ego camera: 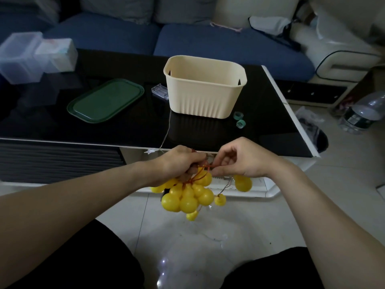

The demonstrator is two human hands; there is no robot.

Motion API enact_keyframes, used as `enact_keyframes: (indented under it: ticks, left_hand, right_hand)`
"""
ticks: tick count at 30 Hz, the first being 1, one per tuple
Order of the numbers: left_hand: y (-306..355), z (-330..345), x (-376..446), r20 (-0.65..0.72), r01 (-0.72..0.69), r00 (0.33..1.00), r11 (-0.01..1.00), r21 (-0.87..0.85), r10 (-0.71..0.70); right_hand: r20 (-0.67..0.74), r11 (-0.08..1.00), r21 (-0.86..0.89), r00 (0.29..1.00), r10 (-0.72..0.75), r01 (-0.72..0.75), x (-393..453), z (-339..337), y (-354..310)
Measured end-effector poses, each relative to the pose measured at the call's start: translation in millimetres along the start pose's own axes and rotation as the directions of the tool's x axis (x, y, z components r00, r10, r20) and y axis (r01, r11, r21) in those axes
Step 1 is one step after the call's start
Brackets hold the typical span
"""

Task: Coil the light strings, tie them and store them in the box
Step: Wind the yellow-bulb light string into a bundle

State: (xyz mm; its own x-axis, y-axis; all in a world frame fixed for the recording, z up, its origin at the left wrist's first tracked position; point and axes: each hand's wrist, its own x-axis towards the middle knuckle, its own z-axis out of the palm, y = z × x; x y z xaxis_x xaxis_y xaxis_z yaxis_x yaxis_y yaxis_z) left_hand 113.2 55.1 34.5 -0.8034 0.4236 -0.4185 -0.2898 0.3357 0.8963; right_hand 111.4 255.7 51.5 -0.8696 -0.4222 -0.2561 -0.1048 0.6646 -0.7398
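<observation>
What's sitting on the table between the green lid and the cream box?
In the head view, a small clear plastic case lies between the green lid and the cream box, close to the box's left wall.

The room before me is dim. A glossy black bench with a white edge stands on a pale tiled floor that mirrors small glints of light. Behind it runs a blue sofa with grey cushions; a cream armchair stands to its right. A clear water bottle lies on the floor beside the bench.
</observation>
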Motion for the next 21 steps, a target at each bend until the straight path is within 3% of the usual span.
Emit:
enact_keyframes:
  ticks: [5,12,16,21]
  left_hand:
    - [-7,-4,1,0.091,-0.028,0.996,0.990,0.138,0.016]
    - [-13,-5,-2,0.143,-0.029,0.990,0.942,0.334,-0.020]
    - [-13,-2,1,0.144,0.015,0.988,0.964,0.266,-0.055]
    - [-14,-1,2,0.222,0.031,0.972,0.984,0.173,-0.070]
  right_hand:
    - [-0.064,0.999,-0.028,0.998,-0.029,0.027,8,13,2]
    - [0.059,0.999,0.025,0.997,-0.044,0.043,9,15,2]
    - [0.122,1.000,0.028,0.993,-0.006,0.003,10,17,1]
    - [0.064,0.999,-0.049,0.998,0.011,-0.008,17,26,3]
